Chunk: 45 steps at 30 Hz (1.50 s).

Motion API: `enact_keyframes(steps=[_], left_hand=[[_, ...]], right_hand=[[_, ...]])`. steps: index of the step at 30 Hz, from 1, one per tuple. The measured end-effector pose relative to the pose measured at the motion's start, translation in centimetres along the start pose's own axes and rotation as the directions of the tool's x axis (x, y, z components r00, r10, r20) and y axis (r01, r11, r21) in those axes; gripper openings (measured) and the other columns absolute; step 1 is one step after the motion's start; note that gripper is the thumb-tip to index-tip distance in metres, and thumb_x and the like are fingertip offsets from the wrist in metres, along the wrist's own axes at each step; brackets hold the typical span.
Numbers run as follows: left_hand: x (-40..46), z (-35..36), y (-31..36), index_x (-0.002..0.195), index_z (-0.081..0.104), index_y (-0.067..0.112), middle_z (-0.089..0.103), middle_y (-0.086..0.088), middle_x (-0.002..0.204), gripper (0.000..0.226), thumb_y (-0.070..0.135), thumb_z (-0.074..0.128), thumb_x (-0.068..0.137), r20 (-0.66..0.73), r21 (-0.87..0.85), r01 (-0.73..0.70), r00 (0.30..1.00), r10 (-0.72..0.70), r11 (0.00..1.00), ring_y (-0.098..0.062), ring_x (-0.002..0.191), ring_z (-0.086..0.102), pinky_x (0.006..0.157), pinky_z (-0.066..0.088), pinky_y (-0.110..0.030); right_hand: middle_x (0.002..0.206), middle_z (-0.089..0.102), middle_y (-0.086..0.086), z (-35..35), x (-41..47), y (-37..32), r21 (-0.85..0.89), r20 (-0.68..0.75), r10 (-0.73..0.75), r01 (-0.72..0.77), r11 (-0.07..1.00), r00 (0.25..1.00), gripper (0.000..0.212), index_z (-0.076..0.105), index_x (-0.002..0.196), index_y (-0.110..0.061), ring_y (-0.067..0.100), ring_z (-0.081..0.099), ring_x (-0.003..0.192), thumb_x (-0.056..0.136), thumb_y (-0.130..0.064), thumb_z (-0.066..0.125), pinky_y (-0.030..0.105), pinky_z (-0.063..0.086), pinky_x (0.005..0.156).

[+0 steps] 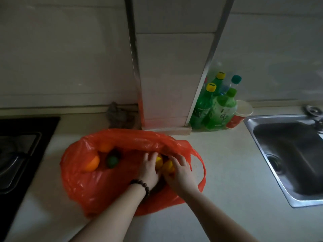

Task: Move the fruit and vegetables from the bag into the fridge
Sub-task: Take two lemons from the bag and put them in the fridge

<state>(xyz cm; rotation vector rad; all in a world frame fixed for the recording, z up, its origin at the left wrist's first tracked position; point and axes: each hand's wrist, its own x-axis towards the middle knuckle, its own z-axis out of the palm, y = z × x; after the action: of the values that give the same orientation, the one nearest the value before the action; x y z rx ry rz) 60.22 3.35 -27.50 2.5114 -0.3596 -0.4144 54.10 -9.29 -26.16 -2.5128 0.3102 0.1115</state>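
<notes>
**Reaching into the red bag**

Both hands sit inside the red bag point(97, 187) on the counter point(227, 172). The left hand point(148, 169) and right hand point(180, 173) curl their fingers around yellow fruit point(168, 166). An orange point(92, 164) lies at nine o'clock of them.

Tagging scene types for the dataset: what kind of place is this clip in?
A home kitchen, most likely. A stainless steel sink is set into the pale countertop, a black gas hob sits at the left edge, and the wall behind is tiled. Green drink bottles stand in the corner.
</notes>
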Motion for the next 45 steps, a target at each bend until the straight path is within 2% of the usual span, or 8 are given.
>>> enact_keyframes(steps=[4, 9, 18, 22, 28, 35, 41, 45], left_hand=[[-0.8, 0.2, -0.1, 0.129, 0.045, 0.023, 0.040, -0.007, 0.133, 0.049, 0.013, 0.063, 0.084, -0.090, -0.048, 0.041, 0.995, -0.045, 0.998, -0.030, 0.115, 0.050, 0.093, 0.044, -0.036], [-2.3, -0.3, -1.4, 0.123, 0.050, 0.024, 0.045, -0.003, 0.128, 0.049, 0.012, 0.068, 0.079, -0.226, -0.083, 0.026, 0.973, -0.044, 0.996, -0.024, 0.112, 0.051, 0.089, 0.045, -0.030], [-5.4, -1.3, -3.6, 0.119, 0.055, 0.019, 0.049, -0.002, 0.122, 0.051, 0.013, 0.075, 0.074, -0.367, -0.147, -0.006, 0.929, -0.049, 0.989, -0.022, 0.113, 0.049, 0.091, 0.041, -0.027], [-7.0, -2.4, -4.4, 0.119, 0.055, 0.019, 0.049, -0.001, 0.121, 0.051, 0.014, 0.076, 0.073, -0.431, -0.154, -0.011, 0.900, -0.058, 0.988, -0.021, 0.112, 0.049, 0.092, 0.042, -0.027], [-9.8, -6.6, -6.8, 0.115, 0.057, 0.019, 0.053, -0.001, 0.114, 0.050, 0.012, 0.077, 0.070, -0.573, -0.121, 0.018, 0.815, -0.085, 0.993, -0.020, 0.105, 0.052, 0.087, 0.047, -0.032], [-16.0, -12.3, -11.2, 0.117, 0.055, 0.024, 0.050, -0.002, 0.118, 0.052, 0.012, 0.076, 0.071, -0.686, -0.165, 0.154, 0.692, -0.226, 0.974, -0.020, 0.102, 0.054, 0.078, 0.042, -0.019], [-25.6, -17.1, -17.2, 0.122, 0.051, 0.024, 0.044, -0.004, 0.126, 0.054, 0.015, 0.075, 0.075, -0.772, -0.277, 0.251, 0.516, -0.371, 0.927, -0.020, 0.107, 0.051, 0.081, 0.048, -0.026], [-34.4, -20.0, -22.5, 0.127, 0.047, 0.024, 0.041, -0.003, 0.129, 0.053, 0.016, 0.071, 0.080, -0.820, -0.305, 0.299, 0.400, -0.409, 0.904, -0.016, 0.111, 0.046, 0.091, 0.045, -0.029]], right_hand=[[0.145, 0.030, -0.002, -0.1, 0.3, 0.7, -0.068, -0.002, -0.059, 0.059, 0.996, 0.998, 0.057, 0.037, 0.139, -0.030, 0.023, 0.032, 0.130, 0.086, -0.040, 0.056, 0.037, 0.041, 0.103], [0.144, 0.029, -0.002, 0.4, 0.5, 0.3, -0.164, 0.098, -0.076, 0.091, 0.982, 0.992, 0.056, 0.037, 0.136, -0.034, 0.025, 0.034, 0.125, 0.085, -0.046, 0.056, 0.040, 0.042, 0.100], [0.135, 0.042, 0.002, 1.5, 1.3, -0.8, -0.139, 0.137, -0.056, 0.075, 0.987, 0.989, 0.049, 0.041, 0.132, -0.030, 0.029, 0.044, 0.117, 0.086, -0.037, 0.057, 0.041, 0.045, 0.095], [0.134, 0.045, 0.000, 1.7, 0.8, -1.4, -0.079, 0.112, -0.194, 0.203, 0.976, 0.975, 0.046, 0.045, 0.130, -0.028, 0.026, 0.045, 0.115, 0.087, -0.034, 0.058, 0.039, 0.044, 0.095], [0.130, 0.052, -0.002, 1.8, 0.1, -5.7, 0.007, 0.028, -0.428, 0.428, 0.904, 0.903, 0.050, 0.052, 0.126, -0.028, 0.026, 0.051, 0.111, 0.078, -0.037, 0.064, 0.040, 0.042, 0.094], [0.131, 0.049, -0.003, 3.7, -2.0, -15.4, 0.169, 0.046, -0.618, 0.603, 0.779, 0.785, 0.052, 0.053, 0.127, -0.025, 0.024, 0.048, 0.112, 0.077, -0.032, 0.066, 0.036, 0.046, 0.091], [0.128, 0.047, -0.010, 8.9, -7.2, -25.6, 0.252, 0.128, -0.781, 0.742, 0.622, 0.611, 0.052, 0.049, 0.125, -0.032, 0.018, 0.049, 0.113, 0.076, -0.032, 0.067, 0.028, 0.044, 0.091], [0.134, 0.040, -0.014, 13.8, -13.1, -32.7, 0.270, 0.200, -0.853, 0.810, 0.520, 0.481, 0.052, 0.044, 0.130, -0.036, 0.010, 0.043, 0.115, 0.083, -0.035, 0.065, 0.020, 0.038, 0.090]])
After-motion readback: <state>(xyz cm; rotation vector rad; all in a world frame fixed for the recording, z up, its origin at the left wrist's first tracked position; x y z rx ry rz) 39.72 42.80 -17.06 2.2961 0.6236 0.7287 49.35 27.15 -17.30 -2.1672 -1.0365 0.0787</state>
